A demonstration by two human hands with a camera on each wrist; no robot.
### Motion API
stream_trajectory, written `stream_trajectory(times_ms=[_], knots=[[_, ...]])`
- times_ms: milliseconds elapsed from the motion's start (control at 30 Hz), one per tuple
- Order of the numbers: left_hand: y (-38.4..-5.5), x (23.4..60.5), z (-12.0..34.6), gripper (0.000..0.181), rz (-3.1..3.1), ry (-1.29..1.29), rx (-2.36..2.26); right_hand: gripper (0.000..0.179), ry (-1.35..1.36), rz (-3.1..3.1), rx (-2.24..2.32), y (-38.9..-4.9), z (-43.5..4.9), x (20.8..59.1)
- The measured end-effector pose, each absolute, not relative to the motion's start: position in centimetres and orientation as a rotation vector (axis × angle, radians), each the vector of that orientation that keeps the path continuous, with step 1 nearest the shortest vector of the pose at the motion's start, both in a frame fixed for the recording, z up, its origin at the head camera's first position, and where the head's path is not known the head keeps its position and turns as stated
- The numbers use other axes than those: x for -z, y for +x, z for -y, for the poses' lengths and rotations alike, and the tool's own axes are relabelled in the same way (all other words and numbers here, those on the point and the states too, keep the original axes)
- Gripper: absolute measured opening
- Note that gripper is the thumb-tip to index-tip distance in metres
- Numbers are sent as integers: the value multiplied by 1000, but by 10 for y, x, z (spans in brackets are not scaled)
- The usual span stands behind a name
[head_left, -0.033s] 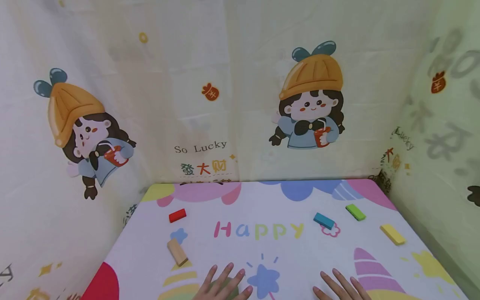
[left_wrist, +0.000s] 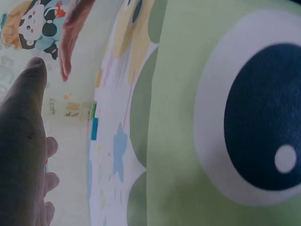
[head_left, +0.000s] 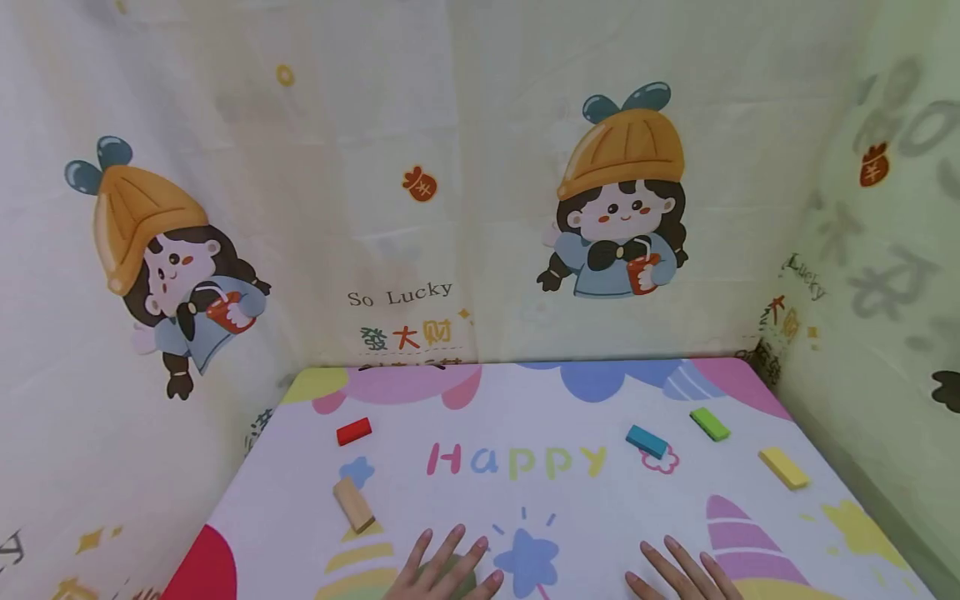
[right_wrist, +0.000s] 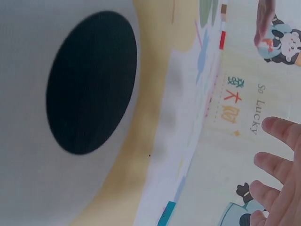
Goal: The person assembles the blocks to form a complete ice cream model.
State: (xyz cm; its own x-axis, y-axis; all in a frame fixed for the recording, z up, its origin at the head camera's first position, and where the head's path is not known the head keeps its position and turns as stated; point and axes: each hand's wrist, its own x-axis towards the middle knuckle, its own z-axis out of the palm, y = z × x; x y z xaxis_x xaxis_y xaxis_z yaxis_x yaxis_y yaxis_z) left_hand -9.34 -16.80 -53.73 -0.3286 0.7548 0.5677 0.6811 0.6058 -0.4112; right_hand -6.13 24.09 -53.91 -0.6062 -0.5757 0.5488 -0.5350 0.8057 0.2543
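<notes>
Both hands flat, fingers spread, holding nothing: left hand (head_left: 442, 571) nearest wooden block (head_left: 353, 504), right hand (head_left: 678, 575) well short of blue block (head_left: 647, 441); hasty reach might knock either away.

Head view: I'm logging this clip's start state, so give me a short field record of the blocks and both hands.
surface: printed mat reading "Happy"
left side blocks: red block; plain wooden block
right side blocks: blue block; green block; yellow block
left hand: flat on mat, fingers straight, holds nothing; nearest the wooden block
right hand: flat on mat, fingers straight, holds nothing
</notes>
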Motion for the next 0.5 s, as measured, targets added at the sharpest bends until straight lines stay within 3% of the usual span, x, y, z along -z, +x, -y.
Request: stream_trajectory(times_ms=[500], knots=[[-111, 505, 205, 86, 2300, -1094, -299, 65, 558, 2508, -110, -84, -268, 499]])
